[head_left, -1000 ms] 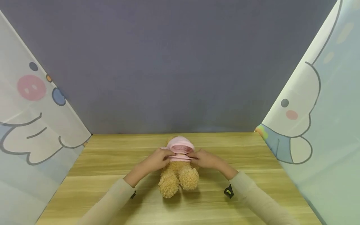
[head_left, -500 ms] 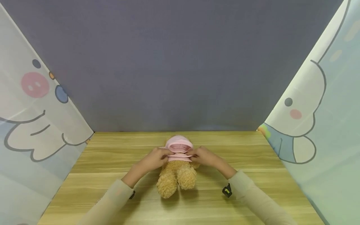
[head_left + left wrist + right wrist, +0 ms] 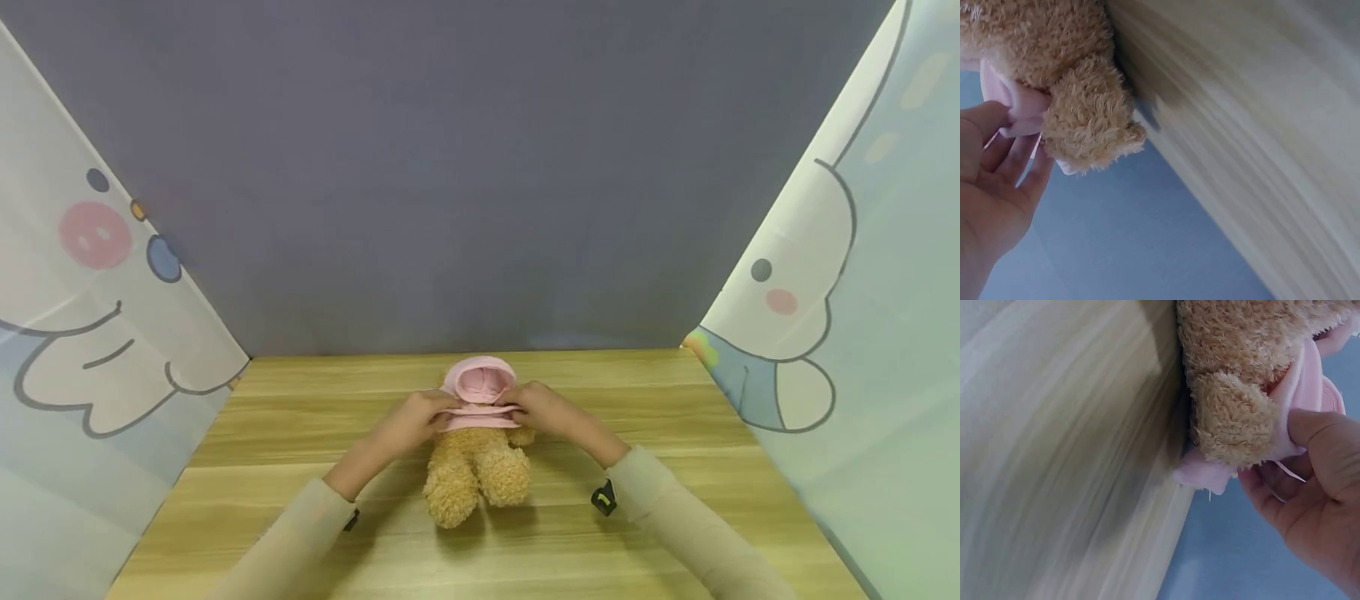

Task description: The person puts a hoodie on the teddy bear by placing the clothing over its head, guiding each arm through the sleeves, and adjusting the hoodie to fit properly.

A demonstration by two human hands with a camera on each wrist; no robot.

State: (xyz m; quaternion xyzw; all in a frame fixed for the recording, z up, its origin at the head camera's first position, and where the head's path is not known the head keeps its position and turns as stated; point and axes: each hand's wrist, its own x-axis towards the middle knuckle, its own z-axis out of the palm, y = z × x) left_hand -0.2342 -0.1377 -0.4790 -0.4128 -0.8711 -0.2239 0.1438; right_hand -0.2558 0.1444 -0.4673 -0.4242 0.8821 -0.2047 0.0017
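A curly tan plush toy (image 3: 471, 467) lies on the table with its legs toward the person. Pink hooded clothing (image 3: 480, 421) covers its upper body, the hood's opening facing up. My left hand (image 3: 408, 423) pinches the clothing's left edge; in the left wrist view the thumb and fingers of that hand (image 3: 997, 181) hold a pink fold beside the plush arm (image 3: 1091, 119). On the other side my right hand (image 3: 551, 412) pinches the right edge, and in the right wrist view the hand (image 3: 1322, 487) grips the pink cloth (image 3: 1304, 394) by the plush arm (image 3: 1235, 419). The toy's face is hidden.
The wood-grain table (image 3: 300, 417) reaches back to a dark grey panel (image 3: 480, 183). Cartoon-printed sheets (image 3: 795, 333) hang at both sides. A small black object (image 3: 603, 497) shows beside the right sleeve, and another (image 3: 352, 520) by the left sleeve.
The hood's opening has widened and tipped upward. Both hands have shifted slightly away from the person, still holding the pink clothing, and its lower part looks a little broader.
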